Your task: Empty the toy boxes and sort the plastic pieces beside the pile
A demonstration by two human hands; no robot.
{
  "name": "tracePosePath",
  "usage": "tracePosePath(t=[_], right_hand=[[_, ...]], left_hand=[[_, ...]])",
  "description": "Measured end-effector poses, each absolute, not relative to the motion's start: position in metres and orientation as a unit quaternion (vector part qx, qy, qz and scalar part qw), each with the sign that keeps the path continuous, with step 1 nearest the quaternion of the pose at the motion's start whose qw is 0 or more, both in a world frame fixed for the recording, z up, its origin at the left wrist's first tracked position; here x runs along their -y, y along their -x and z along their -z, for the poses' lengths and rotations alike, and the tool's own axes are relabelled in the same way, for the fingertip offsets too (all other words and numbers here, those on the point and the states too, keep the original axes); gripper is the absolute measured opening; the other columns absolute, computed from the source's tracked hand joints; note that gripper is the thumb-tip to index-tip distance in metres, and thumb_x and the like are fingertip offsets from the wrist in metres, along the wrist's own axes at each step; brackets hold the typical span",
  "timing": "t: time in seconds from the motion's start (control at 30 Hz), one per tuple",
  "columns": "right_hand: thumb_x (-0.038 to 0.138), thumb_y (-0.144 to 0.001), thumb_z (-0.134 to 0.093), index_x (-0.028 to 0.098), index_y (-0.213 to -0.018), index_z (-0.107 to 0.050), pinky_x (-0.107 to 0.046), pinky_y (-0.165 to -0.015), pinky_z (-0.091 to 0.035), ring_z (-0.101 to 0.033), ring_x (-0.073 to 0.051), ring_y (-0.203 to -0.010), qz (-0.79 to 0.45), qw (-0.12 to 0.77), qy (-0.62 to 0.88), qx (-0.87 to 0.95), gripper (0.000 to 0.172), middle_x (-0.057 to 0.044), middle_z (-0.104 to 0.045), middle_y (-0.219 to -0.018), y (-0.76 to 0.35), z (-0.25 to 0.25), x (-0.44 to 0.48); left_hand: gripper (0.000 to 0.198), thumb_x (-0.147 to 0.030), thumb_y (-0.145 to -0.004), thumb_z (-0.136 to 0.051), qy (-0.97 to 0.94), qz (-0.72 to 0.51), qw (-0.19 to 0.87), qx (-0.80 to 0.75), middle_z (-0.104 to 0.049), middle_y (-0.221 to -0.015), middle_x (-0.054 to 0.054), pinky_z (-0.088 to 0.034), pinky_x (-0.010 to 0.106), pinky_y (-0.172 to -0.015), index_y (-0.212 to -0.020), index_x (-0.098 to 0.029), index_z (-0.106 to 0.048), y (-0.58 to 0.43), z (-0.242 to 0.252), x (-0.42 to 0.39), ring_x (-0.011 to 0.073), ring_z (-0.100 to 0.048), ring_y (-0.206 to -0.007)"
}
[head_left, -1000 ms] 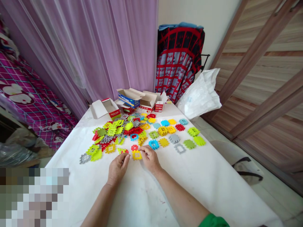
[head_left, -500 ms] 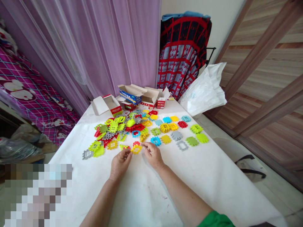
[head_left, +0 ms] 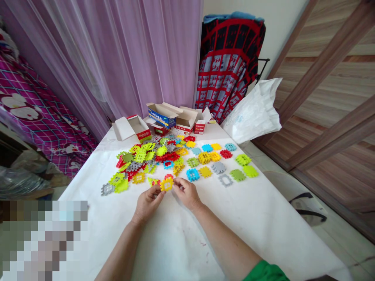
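Note:
Between my fingertips a yellow square interlocking block [head_left: 166, 185] with an open middle is held tilted up, just above the white-covered table. My left hand [head_left: 148, 203] pinches its left side. My right hand [head_left: 187, 193] is closed, with thumb and fingertips at its right edge. Just behind it shows a small red piece [head_left: 168, 176]; whether the two are joined I cannot tell. A lime and red piece [head_left: 152, 181] lies by my left fingertips. Farther back is a heap of interlocking blocks [head_left: 140, 156] in lime, red, grey, yellow and blue.
Loose blocks lie spread at the right, among them a blue frame [head_left: 192, 174] and a grey frame [head_left: 225, 180]. Opened cardboard boxes [head_left: 162, 116] stand along the back of the table [head_left: 175, 242]. A white bag [head_left: 253, 111] leans at the right edge.
The yellow block has tilted up and moved slightly left, its face now toward me. My right hand has come in to its right edge. The view has shifted slightly.

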State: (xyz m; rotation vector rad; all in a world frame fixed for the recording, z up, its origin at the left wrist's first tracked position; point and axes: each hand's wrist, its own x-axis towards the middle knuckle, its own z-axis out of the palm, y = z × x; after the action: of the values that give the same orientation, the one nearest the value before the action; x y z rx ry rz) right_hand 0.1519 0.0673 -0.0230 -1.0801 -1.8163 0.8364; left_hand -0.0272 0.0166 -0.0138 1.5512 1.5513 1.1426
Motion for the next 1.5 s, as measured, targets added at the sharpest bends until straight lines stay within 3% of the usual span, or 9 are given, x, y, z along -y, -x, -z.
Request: tracePosePath(t=[0.13, 0.27, 0.37, 0.5, 0.6, 0.73, 0.87, 1.13, 1.5], right_hand=[[0.026, -0.083, -0.053, 0.020, -0.096, -0.069, -0.024, -0.066, -0.052, -0.066, -0.015, -0.073, -0.344, 0.454, 0.420, 0.706, 0.021, -0.004, -0.073, -0.090, -0.154, 0.026, -0.071], [0.024, -0.085, -0.052, 0.021, -0.094, -0.071, -0.025, -0.075, -0.053, -0.067, -0.016, -0.081, -0.347, 0.454, 0.393, 0.720, 0.021, -0.005, -0.073, -0.091, -0.156, 0.023, -0.073], [0.023, -0.086, -0.052, 0.022, -0.093, -0.072, -0.026, -0.080, -0.052, -0.067, -0.016, -0.086, -0.345, 0.438, 0.380, 0.738, 0.021, -0.005, -0.072, -0.091, -0.156, 0.020, -0.072], [0.023, -0.086, -0.054, 0.021, -0.102, -0.069, -0.025, -0.074, -0.053, -0.066, -0.014, -0.078, -0.332, 0.416, 0.409, 0.741, 0.022, -0.004, -0.071, -0.093, -0.155, 0.016, -0.066], [0.028, -0.079, -0.066, 0.021, -0.115, -0.063, -0.027, -0.078, -0.053, -0.065, -0.015, -0.080, -0.284, 0.372, 0.420, 0.777, 0.037, -0.006, -0.069, -0.105, -0.154, 0.010, -0.058], [0.036, -0.072, -0.076, 0.022, -0.127, -0.056, -0.035, -0.094, -0.050, -0.060, -0.023, -0.109, -0.203, 0.328, 0.416, 0.823, 0.059, -0.010, -0.064, -0.120, -0.153, 0.005, -0.051], [0.036, -0.074, -0.075, 0.022, -0.121, -0.059, -0.035, -0.094, -0.050, -0.060, -0.024, -0.109, -0.163, 0.333, 0.413, 0.832, 0.052, -0.009, -0.065, -0.116, -0.152, 0.006, -0.050], [0.034, -0.073, -0.072, 0.019, -0.112, -0.061, -0.036, -0.090, -0.051, -0.062, -0.024, -0.101, -0.114, 0.407, 0.447, 0.788, 0.043, -0.010, -0.067, -0.106, -0.162, 0.005, -0.062], [0.042, -0.082, -0.063, 0.019, -0.114, -0.059, -0.034, -0.082, -0.050, -0.062, -0.021, -0.088, -0.085, 0.435, 0.465, 0.766, 0.040, -0.008, -0.067, -0.096, -0.170, 0.010, -0.071]], left_hand=[[0.034, -0.050, -0.078, -0.059, -0.613, -0.402, 0.305, -0.609, -0.072, -0.075, 0.001, -0.052, 0.024, -0.063, -0.089, -0.020, -0.071, 0.029, 0.015, -0.016, 0.0151, -0.063, -0.067], [0.041, -0.053, -0.080, -0.056, -0.574, -0.446, 0.314, -0.611, -0.074, -0.085, 0.004, -0.055, 0.028, -0.070, -0.100, -0.019, -0.068, 0.031, 0.021, -0.019, 0.0181, -0.067, -0.074], [0.038, -0.053, -0.078, -0.059, -0.564, -0.453, 0.323, -0.609, -0.073, -0.079, 0.003, -0.055, 0.027, -0.066, -0.093, -0.019, -0.069, 0.032, 0.023, -0.021, 0.0171, -0.067, -0.069], [0.039, -0.056, -0.074, -0.063, -0.547, -0.464, 0.332, -0.612, -0.071, -0.071, 0.001, -0.053, 0.024, -0.060, -0.085, -0.019, -0.069, 0.031, 0.020, -0.021, 0.0149, -0.065, -0.063], [0.046, -0.062, -0.070, -0.064, -0.512, -0.491, 0.344, -0.615, -0.067, -0.061, 0.000, -0.051, 0.023, -0.055, -0.081, -0.017, -0.069, 0.030, 0.015, -0.022, 0.0137, -0.061, -0.057], [0.051, -0.065, -0.066, -0.067, -0.468, -0.516, 0.355, -0.623, -0.062, -0.055, -0.001, -0.050, 0.023, -0.054, -0.078, -0.016, -0.068, 0.028, 0.009, -0.023, 0.0125, -0.058, -0.052], [0.051, -0.066, -0.065, -0.067, -0.462, -0.516, 0.366, -0.621, -0.061, -0.054, -0.001, -0.050, 0.024, -0.055, -0.077, -0.016, -0.068, 0.027, 0.005, -0.022, 0.0128, -0.057, -0.052], [0.054, -0.065, -0.081, -0.051, -0.511, -0.488, 0.354, -0.613, -0.068, -0.068, 0.004, -0.054, 0.029, -0.063, -0.091, -0.015, -0.071, 0.029, 0.004, -0.018, 0.0154, -0.062, -0.061], [0.050, -0.063, -0.079, -0.054, -0.537, -0.463, 0.342, -0.617, -0.070, -0.068, 0.005, -0.055, 0.028, -0.062, -0.090, -0.016, -0.070, 0.030, 0.009, -0.018, 0.0161, -0.064, -0.061]])
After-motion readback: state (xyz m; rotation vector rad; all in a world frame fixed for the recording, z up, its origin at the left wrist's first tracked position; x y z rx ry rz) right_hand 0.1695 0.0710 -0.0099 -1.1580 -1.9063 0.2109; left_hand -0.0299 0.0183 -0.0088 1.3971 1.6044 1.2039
